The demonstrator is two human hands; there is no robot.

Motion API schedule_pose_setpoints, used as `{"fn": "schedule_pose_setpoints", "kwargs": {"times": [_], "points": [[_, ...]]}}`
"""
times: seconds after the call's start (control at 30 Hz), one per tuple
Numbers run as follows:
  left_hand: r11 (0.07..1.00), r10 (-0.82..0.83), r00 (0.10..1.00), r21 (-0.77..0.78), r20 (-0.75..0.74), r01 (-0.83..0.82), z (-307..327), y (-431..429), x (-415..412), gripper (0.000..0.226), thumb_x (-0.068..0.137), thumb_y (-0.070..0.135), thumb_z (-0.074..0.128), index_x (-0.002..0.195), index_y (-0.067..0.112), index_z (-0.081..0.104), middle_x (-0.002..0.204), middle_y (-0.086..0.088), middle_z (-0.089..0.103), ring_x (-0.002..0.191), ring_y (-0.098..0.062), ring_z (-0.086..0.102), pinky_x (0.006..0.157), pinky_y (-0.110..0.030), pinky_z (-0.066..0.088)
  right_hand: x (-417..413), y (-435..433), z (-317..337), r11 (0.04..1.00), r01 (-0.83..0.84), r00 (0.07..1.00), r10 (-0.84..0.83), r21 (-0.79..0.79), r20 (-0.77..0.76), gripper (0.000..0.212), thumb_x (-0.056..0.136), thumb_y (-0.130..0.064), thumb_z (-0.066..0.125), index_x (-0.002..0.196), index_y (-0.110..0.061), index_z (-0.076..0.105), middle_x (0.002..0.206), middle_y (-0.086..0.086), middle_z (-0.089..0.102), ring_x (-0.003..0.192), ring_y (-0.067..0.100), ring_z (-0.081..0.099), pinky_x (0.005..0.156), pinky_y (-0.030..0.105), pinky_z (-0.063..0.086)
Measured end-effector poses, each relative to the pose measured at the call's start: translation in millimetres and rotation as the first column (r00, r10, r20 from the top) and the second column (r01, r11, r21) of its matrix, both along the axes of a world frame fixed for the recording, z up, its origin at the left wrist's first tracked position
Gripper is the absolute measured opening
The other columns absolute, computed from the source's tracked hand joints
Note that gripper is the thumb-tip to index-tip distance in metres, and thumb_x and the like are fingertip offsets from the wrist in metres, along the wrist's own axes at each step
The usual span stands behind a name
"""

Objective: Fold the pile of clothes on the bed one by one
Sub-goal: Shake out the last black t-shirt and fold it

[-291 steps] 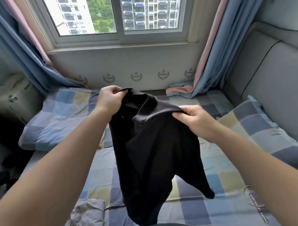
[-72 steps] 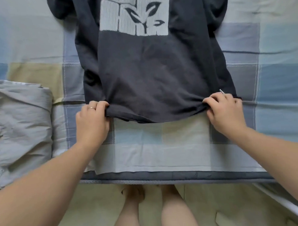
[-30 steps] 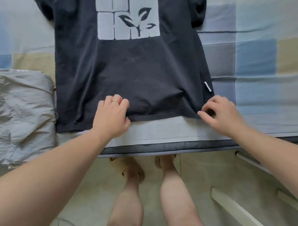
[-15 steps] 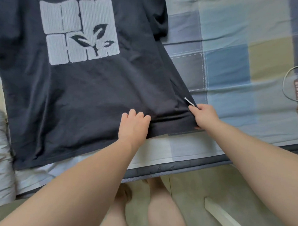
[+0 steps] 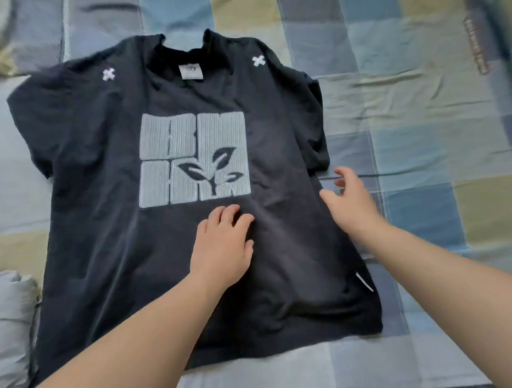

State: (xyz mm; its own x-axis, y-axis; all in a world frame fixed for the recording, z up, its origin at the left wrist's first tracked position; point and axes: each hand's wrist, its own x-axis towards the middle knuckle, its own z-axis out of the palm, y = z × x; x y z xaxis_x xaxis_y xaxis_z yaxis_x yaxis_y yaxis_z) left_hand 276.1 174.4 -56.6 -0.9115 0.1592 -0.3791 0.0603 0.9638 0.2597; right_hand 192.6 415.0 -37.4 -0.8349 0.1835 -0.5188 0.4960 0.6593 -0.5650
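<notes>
The bed's checked sheet fills the whole view, and the dark T-shirt lies spread flat on it, collar away from the person and hem near the bed's edge. A grey folded cloth sits just beside the shirt's lower left side. A pale square print covers the chest. The left hand lies flat on the fabric just below that print, fingers straight, pressing and gripping nothing. The right hand is at the shirt's right edge, below the sleeve, fingers spread and loose, holding nothing; whether it touches the cloth I cannot tell. I'd say this is the smoothing step, with no fold made yet. The next move looks like taking the right side and sleeve and turning them in toward the middle while the left hand pins the body. A thin ring shows on a left finger.
</notes>
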Motion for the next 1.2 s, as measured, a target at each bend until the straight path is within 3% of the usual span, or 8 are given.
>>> {"fn": "schedule_pose_setpoints", "kwargs": {"times": [0.17,0.3,0.47,0.57,0.77,0.97,1.07,1.2], "points": [[0.995,-0.071,0.995,0.059,-0.074,0.075,-29,-11,-73,0.058,0.101,0.048,0.044,0.155,0.039,0.025,0.169,0.001,0.009,0.154,-0.031,0.008,0.123,-0.047,0.013,-90,-14,-35,0.980,0.198,0.980,-0.199,-0.012,-0.031,0.065,0.094,-0.044,0.062,0.148,-0.016,0.038,0.142,0.007,0.050,0.126,0.027,0.051,0.100,0.036,0.039],[0.989,-0.085,0.990,0.109,-0.109,0.097,-37,11,-122,0.062,0.102,0.051,0.041,0.157,0.041,0.015,0.169,0.006,0.003,0.155,-0.028,0.004,0.124,-0.050,0.010,-135,-18,-48,0.974,0.202,0.978,-0.206,-0.098,-0.032,0.026,0.095,-0.036,0.066,0.103,-0.012,0.065,0.091,0.002,0.066,0.086,0.022,0.062,0.069,0.030,0.049],[0.996,-0.043,0.996,0.072,-0.076,0.049,-39,41,-149,0.064,0.102,0.057,0.033,0.157,0.045,0.006,0.169,0.007,-0.002,0.155,-0.031,0.001,0.122,-0.058,0.008,-160,12,-49,0.959,0.273,0.956,-0.279,-0.070,-0.089,0.018,0.087,-0.026,0.070,0.077,-0.011,0.066,0.084,0.010,0.071,0.082,0.028,0.065,0.077,0.041,0.055],[0.999,-0.030,1.000,0.020,-0.010,0.030,-40,56,-158,0.063,0.102,0.060,0.027,0.157,0.046,0.000,0.169,0.007,-0.006,0.155,-0.032,-0.006,0.121,-0.063,0.005,-176,60,-43,0.887,0.460,0.867,-0.457,-0.036,-0.200,0.019,0.078,-0.028,0.072,0.080,-0.010,0.066,0.090,0.012,0.069,0.089,0.032,0.068,0.083,0.044,0.057],[1.000,-0.015,1.000,0.016,-0.006,0.015,-48,90,-174,0.065,0.100,0.066,0.023,0.155,0.049,-0.006,0.167,0.008,-0.018,0.152,-0.037,-0.019,0.113,-0.075,-0.001,-186,70,-32,0.578,0.635,0.771,-0.518,-0.512,0.371,0.046,0.101,-0.054,0.047,0.118,-0.014,0.062,0.108,0.008,0.070,0.093,0.025,0.070,0.064,0.034,0.056],[1.000,0.008,0.999,-0.008,-0.041,-0.008,-68,98,-175,0.069,0.092,0.076,0.011,0.152,0.054,-0.015,0.164,0.013,-0.025,0.149,-0.032,-0.029,0.110,-0.077,-0.009,-195,87,-21,0.778,0.473,0.838,-0.252,-0.414,0.484,0.022,0.091,-0.028,0.071,0.106,-0.012,0.069,0.090,0.010,0.077,0.078,0.023,0.074,0.063,0.042,0.063],[1.000,0.007,1.000,0.005,-0.030,-0.006,-69,98,-175,0.071,0.089,0.077,0.008,0.151,0.054,-0.017,0.164,0.014,-0.024,0.149,-0.030,-0.030,0.110,-0.076,-0.010,-194,106,-21,0.775,0.526,0.835,-0.390,-0.351,0.388,0.014,0.090,-0.022,0.072,0.099,-0.014,0.065,0.083,0.006,0.073,0.061,0.014,0.070,0.060,0.029,0.060],[1.000,0.004,1.000,0.028,-0.002,-0.004,-68,96,-178,0.074,0.087,0.078,0.009,0.152,0.053,-0.017,0.164,0.014,-0.024,0.148,-0.029,-0.032,0.110,-0.075,-0.012,-174,113,-30,0.712,0.504,0.847,-0.298,-0.489,0.440,0.021,0.092,-0.024,0.067,0.112,-0.017,0.067,0.110,0.004,0.074,0.086,0.016,0.071,0.077,0.032,0.057]]}}
